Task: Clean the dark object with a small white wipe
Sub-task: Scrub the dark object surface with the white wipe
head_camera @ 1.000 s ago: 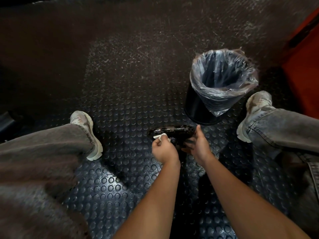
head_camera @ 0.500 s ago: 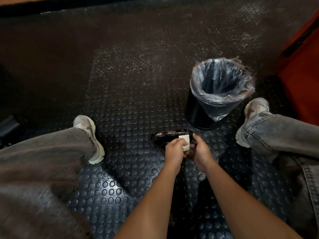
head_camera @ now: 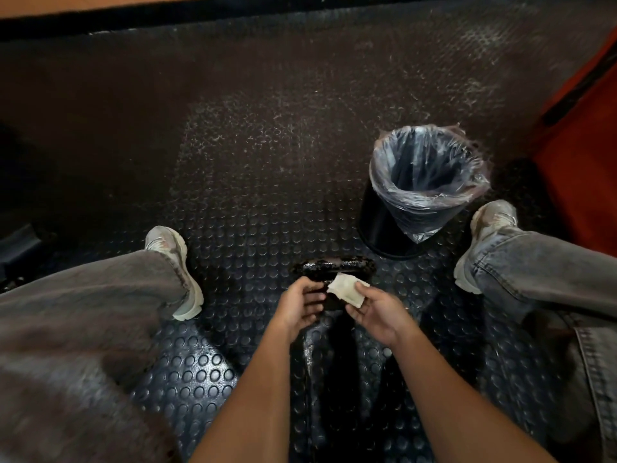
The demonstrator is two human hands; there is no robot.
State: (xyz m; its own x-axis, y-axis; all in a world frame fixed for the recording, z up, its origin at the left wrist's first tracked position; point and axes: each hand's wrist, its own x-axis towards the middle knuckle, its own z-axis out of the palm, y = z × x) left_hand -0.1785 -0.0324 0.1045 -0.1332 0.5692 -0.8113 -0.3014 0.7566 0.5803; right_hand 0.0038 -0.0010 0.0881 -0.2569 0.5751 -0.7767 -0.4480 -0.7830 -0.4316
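The studded rubber floor [head_camera: 253, 202] lies open from nine o'clock round to twelve, running up to a dark edge strip along the top; to the right an orange surface [head_camera: 581, 155] closes the room in. A black bin [head_camera: 384, 225] lined with a clear bag [head_camera: 429, 168] stands at about one o'clock from the hands, just beyond the dark object [head_camera: 334, 264], with a narrow gap of floor between them. Pale shoes and grey jeans frame the work on both sides, the left shoe [head_camera: 182, 262] at nine o'clock, the right shoe [head_camera: 480, 238] at three. The dark object is glossy and oblong, its long axis running nine to three. The left hand [head_camera: 297, 305] curls its fingers round the object's near side. The right hand [head_camera: 377, 312] pinches the small white wipe [head_camera: 347, 289], which touches the object's near edge.
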